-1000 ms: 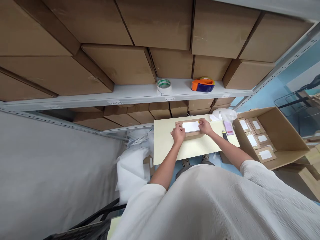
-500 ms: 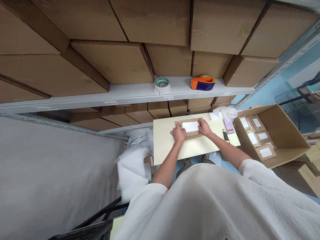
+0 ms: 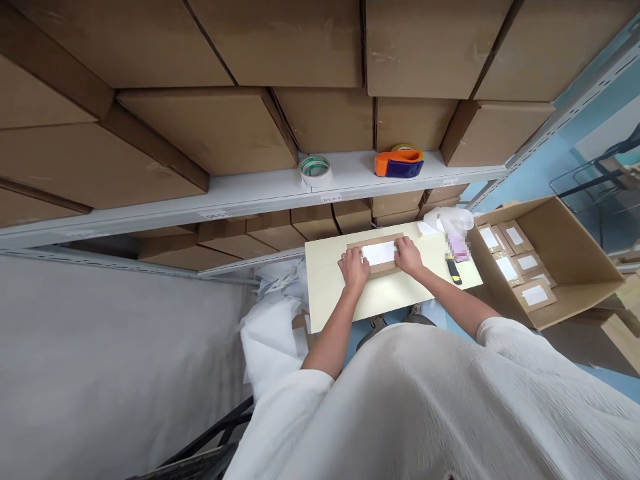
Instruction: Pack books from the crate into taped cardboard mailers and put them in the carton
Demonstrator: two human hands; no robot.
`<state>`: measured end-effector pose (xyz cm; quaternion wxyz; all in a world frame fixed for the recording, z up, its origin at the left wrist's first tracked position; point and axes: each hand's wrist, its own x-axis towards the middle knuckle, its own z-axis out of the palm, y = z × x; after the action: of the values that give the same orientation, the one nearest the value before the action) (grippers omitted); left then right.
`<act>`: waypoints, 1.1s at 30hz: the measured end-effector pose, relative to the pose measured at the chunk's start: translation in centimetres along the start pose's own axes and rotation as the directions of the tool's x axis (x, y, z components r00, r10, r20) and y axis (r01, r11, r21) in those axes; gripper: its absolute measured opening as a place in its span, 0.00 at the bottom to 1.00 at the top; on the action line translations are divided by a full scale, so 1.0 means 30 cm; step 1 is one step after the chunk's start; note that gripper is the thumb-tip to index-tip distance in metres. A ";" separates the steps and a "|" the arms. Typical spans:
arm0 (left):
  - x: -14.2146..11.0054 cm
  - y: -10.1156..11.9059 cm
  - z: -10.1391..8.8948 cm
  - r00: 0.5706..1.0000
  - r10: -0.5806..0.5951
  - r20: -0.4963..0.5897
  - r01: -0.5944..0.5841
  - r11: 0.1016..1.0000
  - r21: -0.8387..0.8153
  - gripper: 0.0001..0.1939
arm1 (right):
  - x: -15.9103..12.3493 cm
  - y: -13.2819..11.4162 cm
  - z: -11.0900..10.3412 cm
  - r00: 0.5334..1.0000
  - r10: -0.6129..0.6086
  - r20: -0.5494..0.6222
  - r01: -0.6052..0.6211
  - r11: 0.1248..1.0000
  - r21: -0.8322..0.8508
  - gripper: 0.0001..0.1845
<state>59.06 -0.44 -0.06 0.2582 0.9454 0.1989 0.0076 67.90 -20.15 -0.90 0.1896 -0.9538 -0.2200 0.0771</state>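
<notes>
A small cardboard box point(image 3: 384, 269) lies on the pale yellow tabletop point(image 3: 330, 300), with a white paper label point(image 3: 379, 253) on its upper face. At the label's left end is my left hand point(image 3: 355, 269), its fingers curled and pressed on the edge of the paper. My right hand point(image 3: 409, 256) has its fingertips closed at the label's right end. The fingertips partly cover both ends of the paper. To the right of my hands lies a black and yellow box cutter point(image 3: 454, 272), untouched.
A shelf point(image 3: 270, 180) with stacked cartons holds a tape roll point(image 3: 315, 171) and an orange and blue tape dispenser point(image 3: 399, 163). On the right stands a large open carton point(image 3: 575, 250) containing several labelled boxes. White packing sheets point(image 3: 270, 333) hang left of the table.
My fingers have flattened slightly against the label's ends, and the paper lies against the box. The view has shifted a little; the surrounding things stay in place.
</notes>
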 end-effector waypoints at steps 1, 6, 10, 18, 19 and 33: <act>-0.007 -0.006 0.001 0.996 0.092 0.000 -0.092 0.996 0.004 0.21 | -0.011 -0.004 0.008 0.998 -0.060 -0.001 0.060 0.998 -0.012 0.21; -0.033 -0.042 0.023 0.889 0.426 0.171 -0.434 0.901 0.014 0.31 | -0.062 -0.004 0.063 0.913 -0.382 0.143 0.391 0.919 -0.045 0.36; -0.047 -0.077 0.045 0.903 0.363 0.230 -0.388 0.919 0.071 0.33 | -0.079 0.023 0.077 0.917 -0.339 0.212 0.370 0.920 -0.127 0.47; -0.086 -0.099 0.076 0.979 0.121 0.164 -0.136 0.988 0.080 0.41 | -0.107 0.042 0.051 0.977 -0.008 0.213 0.048 0.981 -0.188 0.52; -0.092 -0.099 0.079 0.988 0.071 0.140 -0.080 0.995 0.056 0.42 | -0.111 0.041 0.048 0.976 0.046 0.212 -0.010 0.985 -0.170 0.53; -0.106 0.053 0.034 0.999 0.027 0.026 -0.025 0.997 -0.076 0.39 | -0.231 0.124 -0.050 0.984 0.136 0.113 -0.155 0.970 0.185 0.60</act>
<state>56.84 -3.39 0.11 0.2962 0.9374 0.1829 0.0058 63.53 -26.86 -0.56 0.2638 -0.9395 -0.1501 0.1590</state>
